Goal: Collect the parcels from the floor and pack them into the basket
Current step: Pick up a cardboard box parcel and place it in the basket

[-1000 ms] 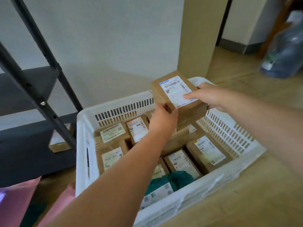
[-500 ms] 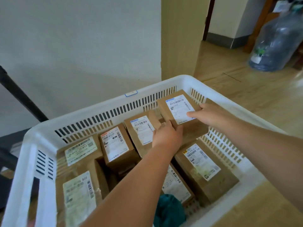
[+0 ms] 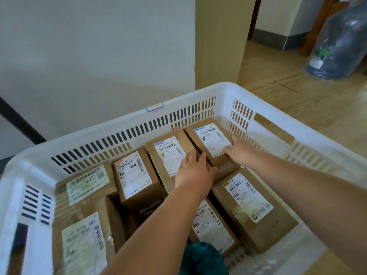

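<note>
Beneath my right hand [image 3: 241, 153] the parcel [image 3: 210, 139] sits label up in the far right corner of the white basket [image 3: 119, 126]. My right thumb lies on the near edge of its label and the fingers run down its right side, next to the slotted basket wall, so this hand holds the parcel. My left hand [image 3: 195, 171] lies flat with straight fingers over the parcel's near left edge, across the seam with the neighbouring box [image 3: 166, 153] just left of that hand; whether it presses down I cannot tell. Further left of my left hand are a tall box [image 3: 135, 175] and a flat box [image 3: 87, 183]. Under my right forearm, nearer to me than the hand, a long box [image 3: 250, 203] lies label up, and a small box [image 3: 210, 223] shows between my arms. Beside my left forearm a green cloth [image 3: 202, 259] is bunched up. Beyond my right hand, past the basket rim, a wrapped water bottle [image 3: 337, 46] stands on the wooden floor [image 3: 297, 100].
</note>
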Motion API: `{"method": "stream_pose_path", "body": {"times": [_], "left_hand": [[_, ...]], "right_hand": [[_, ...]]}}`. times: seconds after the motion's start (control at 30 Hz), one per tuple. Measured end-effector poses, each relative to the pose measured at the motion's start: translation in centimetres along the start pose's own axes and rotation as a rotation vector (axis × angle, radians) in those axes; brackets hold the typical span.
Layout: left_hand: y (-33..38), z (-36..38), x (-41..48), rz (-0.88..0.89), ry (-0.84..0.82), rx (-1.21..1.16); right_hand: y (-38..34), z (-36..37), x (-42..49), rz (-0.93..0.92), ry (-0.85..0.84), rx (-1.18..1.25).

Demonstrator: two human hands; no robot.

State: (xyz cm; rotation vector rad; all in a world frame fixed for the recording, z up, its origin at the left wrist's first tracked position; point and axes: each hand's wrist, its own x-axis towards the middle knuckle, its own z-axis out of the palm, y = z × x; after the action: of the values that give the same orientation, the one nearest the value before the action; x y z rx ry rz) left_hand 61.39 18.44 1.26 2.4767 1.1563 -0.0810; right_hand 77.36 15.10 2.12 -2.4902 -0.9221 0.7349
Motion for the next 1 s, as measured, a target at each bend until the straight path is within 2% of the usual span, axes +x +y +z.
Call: {"method": "stream_pose_path", "body": {"times": [0.23,0.47,0.8,1.0], "left_hand": [[-1.0,-1.2,-1.8,0.033,0.035,0.069],[-4.9,-5.9,-4.9,-0.059,0.178,0.199],[-12.5,-14.1,-16.3,-0.249,0.418,0.269],[-20.8,-16.2,-30.6,-0.468,0.502,0.251]], "right_hand": [[-2.2,0.4,-0.8,-0.131,0.202,-0.357],[-8.7,1.9,-3.9,-0.401,0.320,-0.308],[-20.1,3.0,-14.6,-0.815,0.210,-0.230],[-28.7,6.3,-26.9,-1.042,0.087,-0.179]]}}
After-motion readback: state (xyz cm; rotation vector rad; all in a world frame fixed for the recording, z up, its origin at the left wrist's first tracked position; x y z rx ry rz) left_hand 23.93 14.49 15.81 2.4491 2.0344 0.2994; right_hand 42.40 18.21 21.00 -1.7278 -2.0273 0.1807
